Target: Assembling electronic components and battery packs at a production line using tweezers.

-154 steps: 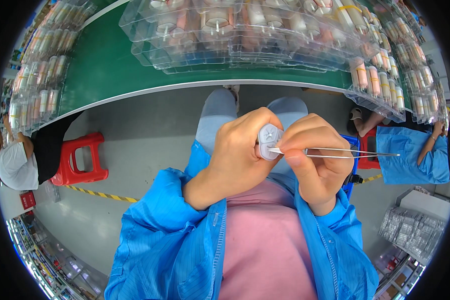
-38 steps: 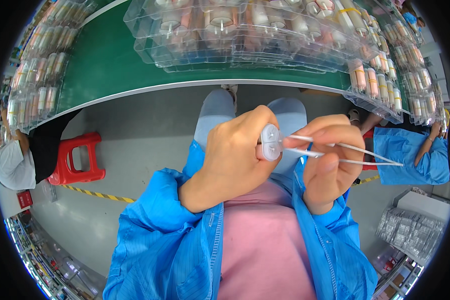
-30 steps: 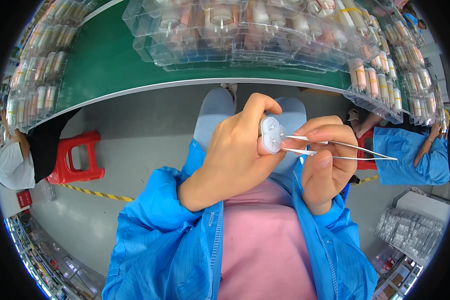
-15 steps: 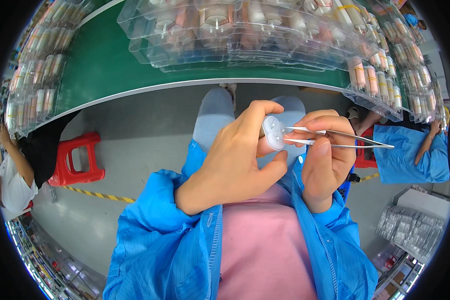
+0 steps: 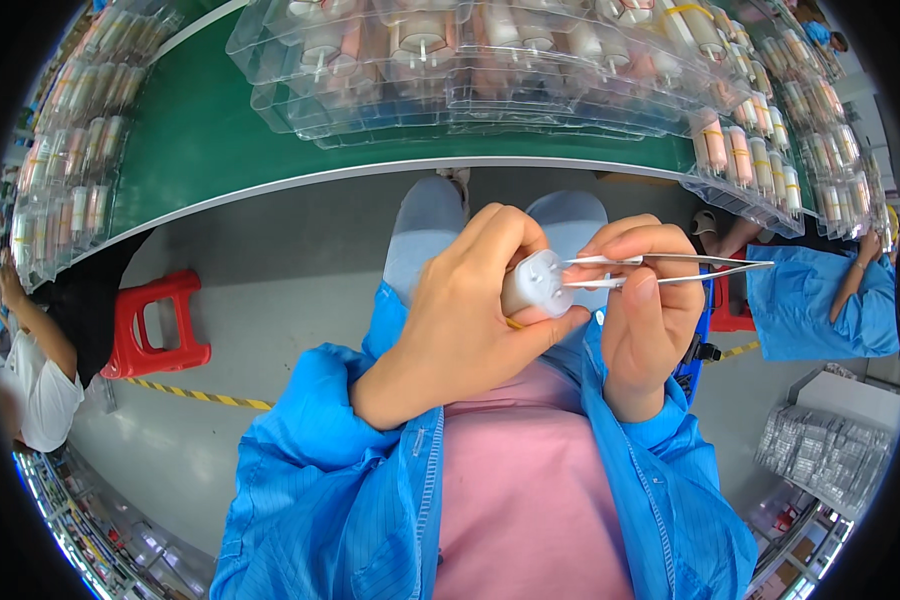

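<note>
My left hand [image 5: 455,310] is closed around a pale cylindrical tube [image 5: 538,284] with a whitish end face that has small raised studs. Part of a yellow band shows beneath it, and the rest of its body is hidden by my fingers. In my right hand [image 5: 655,310], a pair of silver tweezers [image 5: 756,265] with white tips is pinched between thumb and fingers. The two tips are slightly apart and meet the tube's end face. Whether they grip anything there is too small to tell.
Ahead stands a green table [image 5: 200,130], with stacked clear plastic trays [image 5: 450,100] of pink and white tubes. Red stools [image 5: 160,325] flank me, and co-workers sit on both sides. A stack of clear packages [image 5: 820,445] lies at the lower right.
My left hand has turned the tube, so its end face is angled differently and sits slightly left. The thumb has closed in under it. The tweezers have moved a little left and up.
</note>
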{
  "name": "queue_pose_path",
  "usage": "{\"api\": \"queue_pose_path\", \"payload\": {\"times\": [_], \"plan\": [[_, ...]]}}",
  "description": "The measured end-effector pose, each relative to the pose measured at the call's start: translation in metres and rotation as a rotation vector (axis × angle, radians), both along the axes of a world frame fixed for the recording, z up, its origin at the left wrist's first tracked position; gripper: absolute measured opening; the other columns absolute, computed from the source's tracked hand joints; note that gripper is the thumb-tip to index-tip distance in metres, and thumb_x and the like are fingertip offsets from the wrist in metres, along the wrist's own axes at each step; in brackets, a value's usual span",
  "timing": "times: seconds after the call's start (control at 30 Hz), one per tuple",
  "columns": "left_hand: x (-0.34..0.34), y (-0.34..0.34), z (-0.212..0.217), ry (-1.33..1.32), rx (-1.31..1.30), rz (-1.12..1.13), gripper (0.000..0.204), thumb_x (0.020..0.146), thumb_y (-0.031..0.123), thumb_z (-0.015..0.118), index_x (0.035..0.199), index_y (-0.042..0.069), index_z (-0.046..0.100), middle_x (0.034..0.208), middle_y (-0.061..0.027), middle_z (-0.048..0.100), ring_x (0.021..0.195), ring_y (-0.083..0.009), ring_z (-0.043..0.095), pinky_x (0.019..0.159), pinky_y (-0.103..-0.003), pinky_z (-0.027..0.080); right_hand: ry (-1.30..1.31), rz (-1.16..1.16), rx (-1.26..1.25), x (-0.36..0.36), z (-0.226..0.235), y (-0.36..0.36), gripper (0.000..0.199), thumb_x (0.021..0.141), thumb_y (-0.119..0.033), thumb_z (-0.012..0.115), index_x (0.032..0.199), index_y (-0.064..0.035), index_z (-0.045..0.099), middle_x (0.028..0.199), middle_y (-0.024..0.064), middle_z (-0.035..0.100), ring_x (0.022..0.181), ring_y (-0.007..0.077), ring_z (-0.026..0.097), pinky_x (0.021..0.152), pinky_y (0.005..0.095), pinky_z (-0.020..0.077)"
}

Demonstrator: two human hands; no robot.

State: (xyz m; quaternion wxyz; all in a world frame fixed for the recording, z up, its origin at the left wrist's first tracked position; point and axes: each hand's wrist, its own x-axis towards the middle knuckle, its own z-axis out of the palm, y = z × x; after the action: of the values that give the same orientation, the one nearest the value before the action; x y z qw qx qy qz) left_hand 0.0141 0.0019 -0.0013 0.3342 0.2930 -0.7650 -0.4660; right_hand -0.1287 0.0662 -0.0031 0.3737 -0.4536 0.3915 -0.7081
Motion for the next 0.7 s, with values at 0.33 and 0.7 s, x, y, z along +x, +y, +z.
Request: {"api": "queue_pose_path", "payload": {"times": [0.33, 0.7], "plan": [[-0.011, 0.005, -0.015, 0.157, 0.103, 0.058, 0.024, 0.064, 0.004, 0.075, 0.078, 0.005, 0.056, 0.071, -0.0105, 0.058, 0.061, -0.0272, 0.059, 0.051, -0.034, 0.043, 0.180, -0.019, -0.059, 0.002, 0.006, 0.001, 0.016, 0.082, -0.009, 0.064, 0.092, 0.0032, 0.063, 0.092, 0.0160, 0.061, 0.083, 0.0184, 0.057, 0.073, 0.0284, 0.0451], [-0.013, 0.005, -0.020, 0.145, -0.088, 0.174, 0.022, 0.064, 0.004, 0.073, 0.077, 0.005, 0.055, 0.070, -0.0097, 0.056, 0.061, -0.0291, 0.057, 0.050, -0.035, 0.042, 0.322, -0.038, -0.042, 0.006, 0.006, -0.002, 0.015, 0.077, -0.004, 0.068, 0.091, 0.0003, 0.065, 0.088, 0.0130, 0.064, 0.077, 0.0184, 0.059, 0.066, 0.0271, 0.0460]]}}
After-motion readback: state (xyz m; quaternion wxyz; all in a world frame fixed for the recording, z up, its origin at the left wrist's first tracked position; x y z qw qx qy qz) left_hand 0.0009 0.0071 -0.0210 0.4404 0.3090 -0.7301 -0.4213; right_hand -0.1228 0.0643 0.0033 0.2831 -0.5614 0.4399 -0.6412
